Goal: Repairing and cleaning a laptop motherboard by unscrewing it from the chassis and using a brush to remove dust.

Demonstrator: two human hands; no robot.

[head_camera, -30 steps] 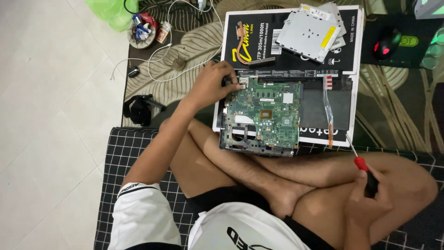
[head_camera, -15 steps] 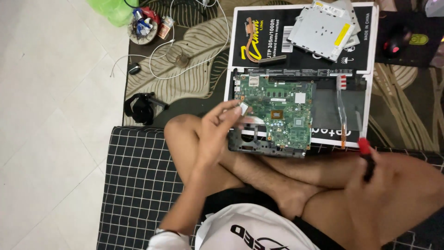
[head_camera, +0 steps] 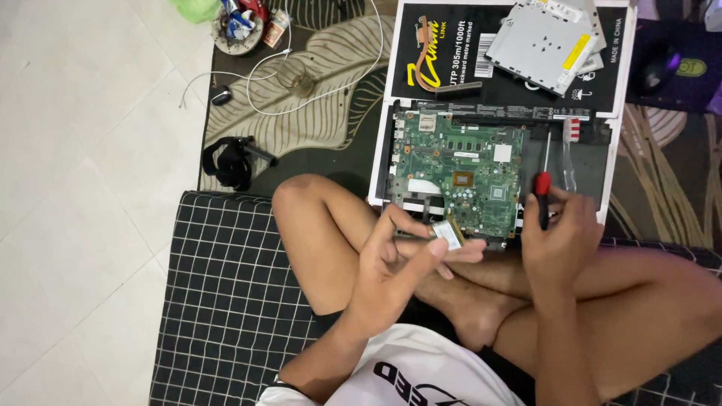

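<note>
Above the crossed legs, the left hand (head_camera: 402, 252) pinches a small, flat card module (head_camera: 449, 234), pale on its face with a dark edge, just near of the green motherboard (head_camera: 457, 171). To its right, the right hand (head_camera: 560, 239) is closed around a screwdriver (head_camera: 543, 192) with a red-and-black handle, its shaft pointing far. That board, dotted with chips and a silver memory stick, lies in an opened laptop shell (head_camera: 587, 162). Farther off, a silver optical drive (head_camera: 543, 41) rests on a black box (head_camera: 451, 56).
</note>
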